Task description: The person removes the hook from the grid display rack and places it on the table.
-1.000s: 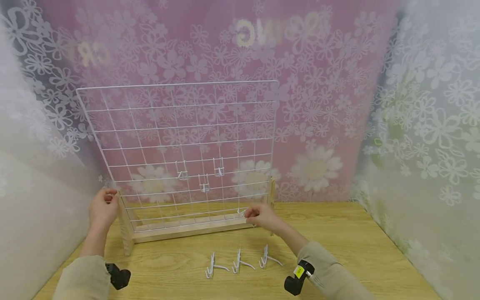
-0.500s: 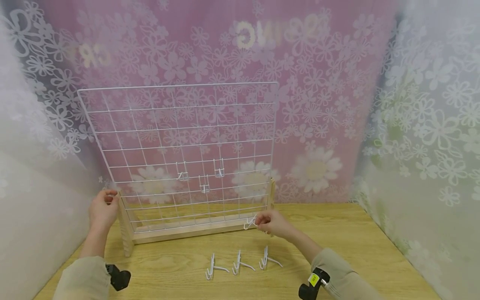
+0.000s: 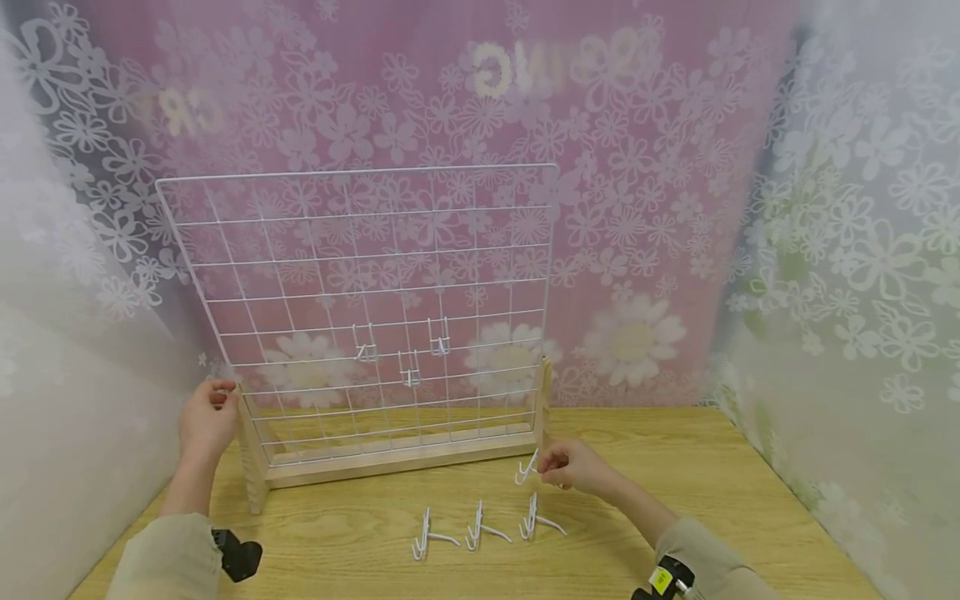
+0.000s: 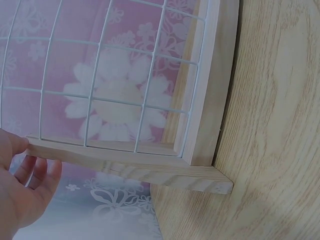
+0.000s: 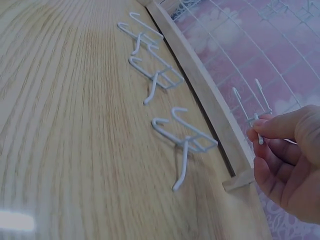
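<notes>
7 white hooks: 3 hang on the wire grid, 3 lie on the table, 1 is in the right hand.
Right hand: thumb and fingertips clamped together on the held hook, pinching it by its arm; its 2 prongs point away from the fingers in the right wrist view.
Held hook's place: in front of the stand near the right post, apart from the grid, just beyond the right table hook.
Left hand: thumb and fingers clamped on the top of the left post.
Wire grid: white, standing up between the 2 posts, above a pale wooden base bar.
Hooks on the grid: left hung hook and right hung hook at nearly the same height; lower hung hook between them.
Hooks on the table: left table hook, middle table hook and right table hook, in a row, well apart from the base bar, each arm pointing right in the head view.
Table: yellowish wood grain.
Sleeves: beige, 1 black wrist camera at each.
Backdrop: pink, with white flowers.
</notes>
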`<state>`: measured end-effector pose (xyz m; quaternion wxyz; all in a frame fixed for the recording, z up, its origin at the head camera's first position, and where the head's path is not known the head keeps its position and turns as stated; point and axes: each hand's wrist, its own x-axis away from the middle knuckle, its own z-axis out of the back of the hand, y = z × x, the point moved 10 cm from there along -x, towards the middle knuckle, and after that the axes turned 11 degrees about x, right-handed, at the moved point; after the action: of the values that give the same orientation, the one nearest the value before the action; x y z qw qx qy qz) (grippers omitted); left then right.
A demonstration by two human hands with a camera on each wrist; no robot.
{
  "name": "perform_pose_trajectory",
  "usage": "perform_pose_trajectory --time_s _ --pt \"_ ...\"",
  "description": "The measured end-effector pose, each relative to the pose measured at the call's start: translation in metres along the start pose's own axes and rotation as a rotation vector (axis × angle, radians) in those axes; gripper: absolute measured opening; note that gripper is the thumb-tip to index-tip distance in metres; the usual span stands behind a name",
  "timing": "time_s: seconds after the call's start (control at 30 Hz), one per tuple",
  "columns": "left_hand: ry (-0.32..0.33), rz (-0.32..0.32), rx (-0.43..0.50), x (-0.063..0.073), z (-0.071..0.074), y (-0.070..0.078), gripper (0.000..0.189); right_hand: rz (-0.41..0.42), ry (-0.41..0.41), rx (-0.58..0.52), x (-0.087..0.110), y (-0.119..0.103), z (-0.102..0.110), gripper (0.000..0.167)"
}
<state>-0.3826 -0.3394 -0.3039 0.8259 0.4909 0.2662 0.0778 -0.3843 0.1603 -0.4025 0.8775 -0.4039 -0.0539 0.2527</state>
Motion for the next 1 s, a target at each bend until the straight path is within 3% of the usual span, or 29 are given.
perform_pose_trajectory --time_s 0.47,1.0 --pt "-0.008 -0.004 0.003 0.001 0.002 -0.001 0.03 -0.042 -0.04 -0.039 0.026 0.038 0.006 0.012" --pt "-0.017 -0.006 0.001 0.0 0.0 -0.001 0.03 -0.06 -0.054 -0.003 0.045 0.057 0.01 0.008"
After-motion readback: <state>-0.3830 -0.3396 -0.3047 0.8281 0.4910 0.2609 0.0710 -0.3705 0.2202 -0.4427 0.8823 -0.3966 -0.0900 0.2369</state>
